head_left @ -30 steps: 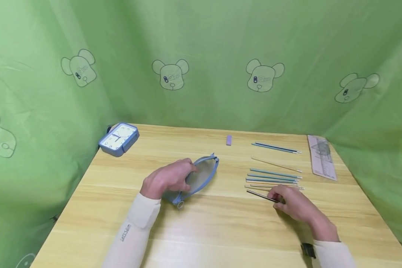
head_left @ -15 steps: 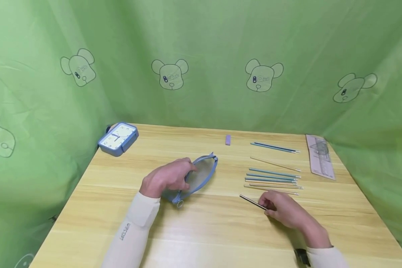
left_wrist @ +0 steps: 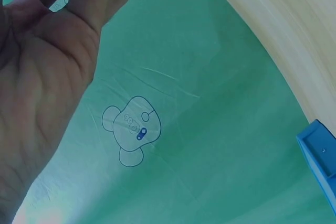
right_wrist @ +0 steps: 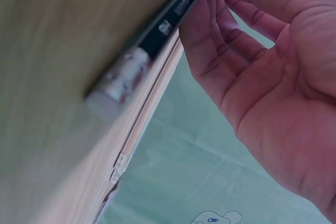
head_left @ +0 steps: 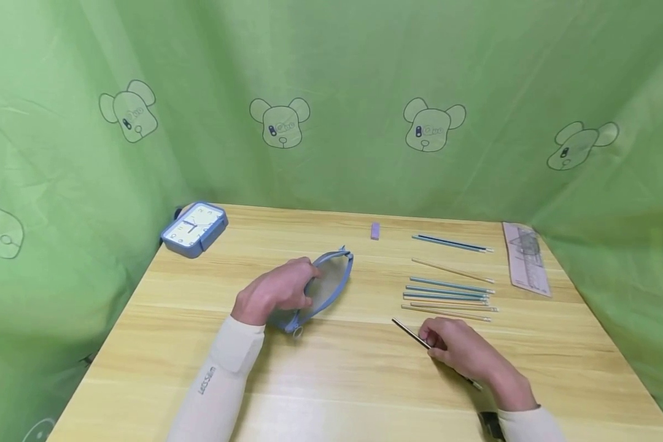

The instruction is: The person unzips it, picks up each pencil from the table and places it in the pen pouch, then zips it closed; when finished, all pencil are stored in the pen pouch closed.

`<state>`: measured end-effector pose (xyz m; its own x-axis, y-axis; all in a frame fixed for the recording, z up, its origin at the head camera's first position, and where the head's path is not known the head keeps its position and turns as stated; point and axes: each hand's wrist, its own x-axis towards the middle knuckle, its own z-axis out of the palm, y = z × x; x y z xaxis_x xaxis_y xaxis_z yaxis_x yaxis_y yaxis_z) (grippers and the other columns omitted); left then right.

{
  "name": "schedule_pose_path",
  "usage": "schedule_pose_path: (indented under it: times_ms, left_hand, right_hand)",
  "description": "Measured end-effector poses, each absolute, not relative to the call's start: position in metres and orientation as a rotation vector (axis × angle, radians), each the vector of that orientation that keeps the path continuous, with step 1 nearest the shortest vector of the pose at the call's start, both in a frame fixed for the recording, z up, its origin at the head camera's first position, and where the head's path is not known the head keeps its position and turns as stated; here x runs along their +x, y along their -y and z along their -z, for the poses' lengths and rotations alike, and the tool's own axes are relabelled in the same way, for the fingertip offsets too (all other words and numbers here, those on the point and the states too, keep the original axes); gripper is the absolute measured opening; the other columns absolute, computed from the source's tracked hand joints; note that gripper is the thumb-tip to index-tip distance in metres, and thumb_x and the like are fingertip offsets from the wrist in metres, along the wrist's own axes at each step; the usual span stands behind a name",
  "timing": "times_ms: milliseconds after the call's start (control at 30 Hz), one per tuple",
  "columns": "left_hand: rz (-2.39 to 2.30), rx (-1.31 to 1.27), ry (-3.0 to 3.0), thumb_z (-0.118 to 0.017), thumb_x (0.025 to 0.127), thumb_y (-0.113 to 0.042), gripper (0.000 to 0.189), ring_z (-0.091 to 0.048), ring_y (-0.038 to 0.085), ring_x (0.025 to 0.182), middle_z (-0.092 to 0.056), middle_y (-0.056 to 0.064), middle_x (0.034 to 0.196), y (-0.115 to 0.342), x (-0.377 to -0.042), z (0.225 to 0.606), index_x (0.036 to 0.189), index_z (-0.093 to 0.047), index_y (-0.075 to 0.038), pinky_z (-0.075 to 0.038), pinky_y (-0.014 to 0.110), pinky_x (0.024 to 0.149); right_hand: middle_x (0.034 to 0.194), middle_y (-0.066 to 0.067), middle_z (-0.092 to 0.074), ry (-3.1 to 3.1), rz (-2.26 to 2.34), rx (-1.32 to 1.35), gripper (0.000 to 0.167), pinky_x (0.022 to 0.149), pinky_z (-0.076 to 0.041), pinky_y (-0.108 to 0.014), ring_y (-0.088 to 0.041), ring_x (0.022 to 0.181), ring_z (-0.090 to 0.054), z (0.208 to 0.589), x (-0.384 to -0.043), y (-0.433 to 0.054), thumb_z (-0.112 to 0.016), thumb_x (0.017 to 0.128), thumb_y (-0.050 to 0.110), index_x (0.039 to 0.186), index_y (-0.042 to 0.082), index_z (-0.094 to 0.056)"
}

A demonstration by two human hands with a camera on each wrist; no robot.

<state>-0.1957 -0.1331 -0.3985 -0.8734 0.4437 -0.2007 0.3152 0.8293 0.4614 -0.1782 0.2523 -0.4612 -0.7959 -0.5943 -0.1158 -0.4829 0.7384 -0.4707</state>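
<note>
A zippered pencil pouch [head_left: 342, 283] with blue edging and a greyish inside lies mid-table, its mouth gaping to the right. My left hand [head_left: 280, 287] grips its left side, thumb and fingers at the rim; part of that edge is hidden beneath the hand. In the left wrist view the palm [left_wrist: 47, 72] shows, with the fingertips out of frame. Between thumb and fingers my right hand [head_left: 464, 351] pinches a dark pencil [head_left: 411, 334], one end angled up-left toward the pouch. The right wrist view shows the pencil's white eraser end [right_wrist: 118, 82] near the tabletop.
Several blue and wooden pencils [head_left: 447, 288] lie in a row beyond my right hand, with two blue ones [head_left: 452, 243] farther back. A purple eraser [head_left: 375, 231], a ruler set [head_left: 527, 258] and a blue clock [head_left: 195, 228] stand around. Green curtains [head_left: 353, 172] border the table.
My right hand has drawn the dark pencil away from the row, leftward and nearer the body. The pouch's far end has shifted slightly left; the left hand has barely moved.
</note>
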Motion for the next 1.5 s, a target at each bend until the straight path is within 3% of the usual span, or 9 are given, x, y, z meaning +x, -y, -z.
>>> schedule_pose_path:
  times_ms: [433,733,867,967,1233,1500]
  left_hand:
    - [-0.612,0.566,-2.726,-0.082,0.094,-0.010,0.058,-0.059,0.023,0.111,-0.066,0.018,0.140,0.133,-0.196,0.399,0.148,-0.063,0.000,-0.056,0.039,0.102]
    - [-0.618,0.569,-2.737,-0.082,0.093,-0.009,0.056,-0.056,0.023,0.101,-0.067,0.016,0.131,0.134,-0.196,0.399,0.146,-0.065,-0.001,-0.054,0.035,0.087]
    - [-0.615,0.590,-2.741,-0.082,0.093,-0.008,0.054,-0.055,0.022,0.098,-0.068,0.014,0.124,0.135,-0.197,0.400,0.145,-0.066,-0.001,-0.051,0.033,0.081]
    - [-0.621,0.608,-2.743,-0.081,0.092,-0.007,0.050,-0.053,0.021,0.090,-0.067,0.012,0.111,0.136,-0.198,0.400,0.140,-0.069,-0.001,-0.046,0.030,0.073]
    - [-0.644,0.617,-2.731,-0.081,0.091,-0.005,0.044,-0.047,0.015,0.075,-0.052,0.002,0.084,0.137,-0.200,0.399,0.134,-0.073,-0.002,-0.040,0.026,0.061]
    - [-0.643,0.605,-2.741,-0.081,0.092,-0.007,0.047,-0.047,0.016,0.075,-0.051,0.002,0.083,0.137,-0.202,0.401,0.137,-0.071,-0.001,-0.039,0.027,0.062]
  right_hand:
    - [0.085,0.010,-0.066,-2.670,0.633,-0.831,0.023,0.070,-0.053,-0.023,0.003,0.079,-0.055,0.459,-0.175,-0.247,-0.080,0.086,-0.003,0.098,0.014,-0.069]
    - [0.084,0.010,-0.065,-2.671,0.636,-0.800,0.025,0.068,-0.051,-0.022,0.002,0.077,-0.054,0.460,-0.173,-0.245,-0.079,0.086,-0.003,0.099,0.014,-0.067]
    - [0.085,0.009,-0.065,-2.679,0.635,-0.765,0.028,0.068,-0.050,-0.022,0.000,0.077,-0.054,0.460,-0.172,-0.244,-0.079,0.084,-0.003,0.101,0.014,-0.065]
    - [0.086,0.007,-0.065,-2.690,0.650,-0.725,0.029,0.068,-0.050,-0.023,-0.002,0.077,-0.055,0.457,-0.172,-0.242,-0.078,0.084,-0.005,0.104,0.012,-0.064]
    - [0.089,0.002,-0.063,-2.640,0.835,-0.755,0.028,0.068,-0.054,-0.021,-0.006,0.081,-0.058,0.433,-0.182,-0.223,-0.069,0.085,-0.009,0.105,0.009,-0.062]
    - [0.101,-0.010,-0.063,-2.569,1.179,-0.715,0.029,0.078,-0.058,-0.022,-0.016,0.092,-0.062,0.383,-0.206,-0.200,-0.068,0.088,-0.007,0.115,0.001,-0.061]
